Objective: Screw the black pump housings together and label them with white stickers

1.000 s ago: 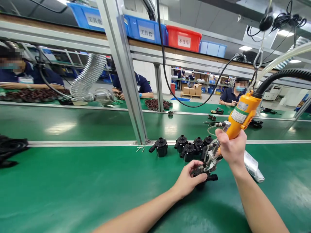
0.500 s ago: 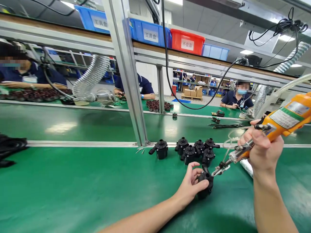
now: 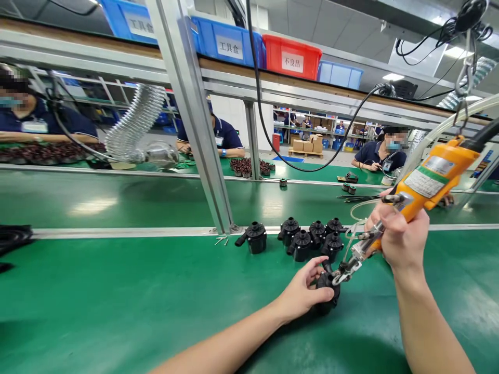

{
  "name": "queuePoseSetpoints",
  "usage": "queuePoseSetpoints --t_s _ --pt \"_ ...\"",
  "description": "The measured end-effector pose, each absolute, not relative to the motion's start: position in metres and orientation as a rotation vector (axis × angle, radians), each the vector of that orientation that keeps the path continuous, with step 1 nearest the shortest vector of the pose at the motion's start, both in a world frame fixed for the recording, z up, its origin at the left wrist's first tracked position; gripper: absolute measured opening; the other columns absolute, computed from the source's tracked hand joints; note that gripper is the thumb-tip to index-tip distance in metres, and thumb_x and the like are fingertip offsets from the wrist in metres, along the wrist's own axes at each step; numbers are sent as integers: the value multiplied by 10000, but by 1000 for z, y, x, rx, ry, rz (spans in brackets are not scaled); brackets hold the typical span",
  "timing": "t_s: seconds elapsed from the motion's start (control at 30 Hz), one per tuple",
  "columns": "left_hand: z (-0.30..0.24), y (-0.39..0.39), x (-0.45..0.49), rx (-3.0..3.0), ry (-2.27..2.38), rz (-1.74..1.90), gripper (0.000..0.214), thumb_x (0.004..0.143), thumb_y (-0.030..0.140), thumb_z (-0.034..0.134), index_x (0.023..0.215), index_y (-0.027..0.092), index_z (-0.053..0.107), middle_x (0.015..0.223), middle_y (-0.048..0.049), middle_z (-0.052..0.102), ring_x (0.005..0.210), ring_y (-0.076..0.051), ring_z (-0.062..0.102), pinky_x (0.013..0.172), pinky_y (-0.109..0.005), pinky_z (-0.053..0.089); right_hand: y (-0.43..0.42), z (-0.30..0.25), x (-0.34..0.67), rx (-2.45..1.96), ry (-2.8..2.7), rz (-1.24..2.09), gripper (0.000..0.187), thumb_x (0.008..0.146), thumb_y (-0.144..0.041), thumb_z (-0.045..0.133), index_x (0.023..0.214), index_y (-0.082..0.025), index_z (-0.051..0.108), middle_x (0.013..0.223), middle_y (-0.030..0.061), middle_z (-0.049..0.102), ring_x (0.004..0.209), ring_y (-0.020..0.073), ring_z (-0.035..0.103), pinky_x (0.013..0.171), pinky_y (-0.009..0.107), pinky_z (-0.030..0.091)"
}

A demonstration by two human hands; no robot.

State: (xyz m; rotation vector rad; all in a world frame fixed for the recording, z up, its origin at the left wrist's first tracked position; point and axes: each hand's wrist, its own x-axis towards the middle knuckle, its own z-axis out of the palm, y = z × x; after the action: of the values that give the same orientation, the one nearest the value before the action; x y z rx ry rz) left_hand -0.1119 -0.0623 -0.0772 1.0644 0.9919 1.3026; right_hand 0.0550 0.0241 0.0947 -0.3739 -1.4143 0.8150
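My left hand (image 3: 307, 288) is closed round a black pump housing (image 3: 329, 298) on the green bench, thumb on the near side and fingers on the far side. A yellow electric screwdriver (image 3: 432, 176) is gripped in my right hand (image 3: 401, 234), tilted down to the left. Its metal tip (image 3: 341, 275) is at the top of that housing; whether it touches a screw I cannot tell. A clear air tube runs along the tool, and a hook holds it from above. Just beyond my left hand stands a group of similar black pumps (image 3: 302, 245); one more pump (image 3: 256, 238) stands apart to the left.
An aluminium post (image 3: 195, 119) rises from the bench, with a few small screws (image 3: 221, 240) by its foot. Black hoses (image 3: 15, 240) lie at far left. Blue bins (image 3: 230, 44) and a red bin (image 3: 291, 56) sit on the overhead shelf. Co-workers sit across the bench.
My right hand has brought the screwdriver left and down, so its tip has moved from beside the held pump onto its top. My left hand keeps its hold. The view has shifted slightly.
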Motion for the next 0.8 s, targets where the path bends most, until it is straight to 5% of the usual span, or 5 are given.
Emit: queuePoseSetpoints --t_s 0.13,0.47,0.63,0.8 --pt "-73 -61 -112 1062 981 1304 788 626 272 948 1326 229 587 1241 -90 696 1183 -280 613 985 -373 450 22 90 39 -334 -1413 990 391 733 -467 815 718 -204 525 603 -58 416 493 84 367 431 239 386" --pt "-68 -63 -111 1066 956 1322 733 627 285 951 1272 225 608 1200 -78 693 1168 -273 612 973 -367 473 15 89 29 -400 -1460 946 350 740 -385 813 684 -184 533 605 -45 463 527 83 380 463 227 348" --pt "-75 -70 -105 1020 1061 1457 652 616 313 971 1072 244 511 1020 -2 644 902 -170 622 817 -293 499 24 96 41 -448 -1378 879 349 711 -421 832 825 -168 620 638 -29 538 515 103 451 460 244 408" --pt "-81 -73 -107 961 959 1539 665 659 451 948 967 255 392 1109 -29 654 936 -181 637 836 -313 518 38 100 69 -483 -1271 673 406 680 -427 864 906 -173 643 673 -25 557 534 121 511 490 265 470"
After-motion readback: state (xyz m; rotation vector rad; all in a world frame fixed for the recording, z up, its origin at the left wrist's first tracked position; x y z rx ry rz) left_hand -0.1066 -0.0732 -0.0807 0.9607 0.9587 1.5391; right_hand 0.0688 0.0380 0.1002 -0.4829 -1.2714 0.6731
